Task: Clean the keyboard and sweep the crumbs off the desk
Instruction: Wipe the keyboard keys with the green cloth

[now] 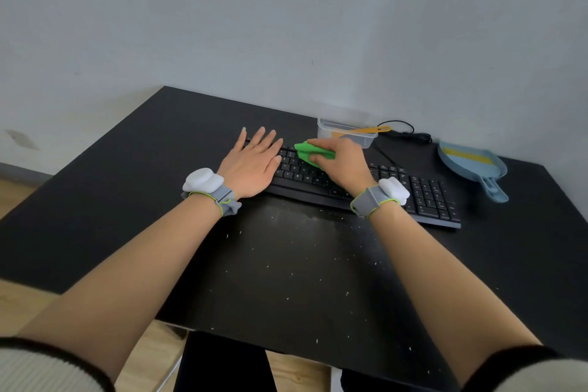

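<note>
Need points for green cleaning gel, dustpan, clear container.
green cleaning gel (306,151), head view, exposed left part beyond the fingers
dustpan (467,169), head view, blue pan floor
clear container (327,129), head view, left front wall

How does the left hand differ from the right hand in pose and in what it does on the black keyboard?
The left hand lies flat with straight, spread fingers on the left end of the black keyboard and holds nothing; the right hand has curled fingers, its grip closed on a bright green cleaning lump. The left hand seems to steady the keyboard, while the right hand presses the lump onto the keys. Both wear a grey wristband with a white device.
</note>
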A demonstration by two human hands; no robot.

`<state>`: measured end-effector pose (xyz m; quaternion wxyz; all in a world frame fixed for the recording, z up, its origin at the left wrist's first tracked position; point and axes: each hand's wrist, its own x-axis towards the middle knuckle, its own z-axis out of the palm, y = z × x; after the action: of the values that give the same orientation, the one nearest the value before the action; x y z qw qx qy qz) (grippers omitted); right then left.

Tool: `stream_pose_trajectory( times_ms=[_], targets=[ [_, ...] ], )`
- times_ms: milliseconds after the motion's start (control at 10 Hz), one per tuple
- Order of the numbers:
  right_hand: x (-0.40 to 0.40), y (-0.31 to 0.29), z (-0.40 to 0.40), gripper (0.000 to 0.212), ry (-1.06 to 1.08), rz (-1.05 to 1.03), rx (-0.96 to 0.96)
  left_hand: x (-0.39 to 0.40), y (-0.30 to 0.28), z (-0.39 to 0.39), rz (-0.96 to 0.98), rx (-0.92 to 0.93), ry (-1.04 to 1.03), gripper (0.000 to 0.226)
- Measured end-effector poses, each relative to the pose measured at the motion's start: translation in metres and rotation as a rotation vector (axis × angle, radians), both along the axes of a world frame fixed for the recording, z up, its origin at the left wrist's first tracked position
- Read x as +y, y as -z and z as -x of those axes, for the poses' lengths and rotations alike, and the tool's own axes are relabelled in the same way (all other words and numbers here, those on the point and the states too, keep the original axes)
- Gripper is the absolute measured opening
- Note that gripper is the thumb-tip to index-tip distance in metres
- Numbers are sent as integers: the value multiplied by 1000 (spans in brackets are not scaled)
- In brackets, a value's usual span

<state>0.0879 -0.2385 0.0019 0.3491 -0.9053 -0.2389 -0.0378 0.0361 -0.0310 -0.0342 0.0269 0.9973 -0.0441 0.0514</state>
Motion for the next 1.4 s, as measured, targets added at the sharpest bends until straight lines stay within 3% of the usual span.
stream_pose_trajectory(
  times_ms=[100, 200, 300, 400, 500, 600, 700, 800, 900, 1000, 1100, 1300, 1400],
  targets=[
    [6, 4, 12, 27, -85, 8, -23, -1, 5, 0, 19, -34, -11, 54],
    [-3, -13, 19, 26, -361, 137, 194, -2, 6, 0, 32, -55, -11, 53],
    [-20, -34, 12, 27, -508, 48, 441, -1, 6, 0, 47, -69, -7, 52],
    [-26, -32, -11, 26, -164, -252, 285, -1, 7, 0, 62, -60, -12, 52],
    [-21, -9, -27, 26, 170, -220, 116, -1, 6, 0, 66, -57, -9, 53],
    [-12, 10, -20, 24, 75, -93, 110, -2, 6, 1, 69, -59, -14, 53],
    [-11, 2, -4, 21, -240, -33, 260, -2, 7, 1, 67, -73, -21, 52],
    [-29, -29, 4, 25, -543, 186, 558, -4, 8, 1, 69, -80, -17, 52],
    [-39, -45, -8, 25, -435, 7, 510, -2, 7, 1, 63, -74, -18, 52],
    [-34, -30, -20, 24, -73, -262, 300, -3, 7, 2, 62, -70, -20, 53],
    [-28, 0, -18, 21, -11, -110, 183, -4, 7, 2, 64, -70, -23, 53],
    [-47, -37, 2, 25, -506, 145, 620, -3, 7, 2, 58, -75, -18, 52],
    [-51, -43, -10, 25, -331, -109, 508, -2, 6, 1, 53, -69, -21, 52]
  ],
)
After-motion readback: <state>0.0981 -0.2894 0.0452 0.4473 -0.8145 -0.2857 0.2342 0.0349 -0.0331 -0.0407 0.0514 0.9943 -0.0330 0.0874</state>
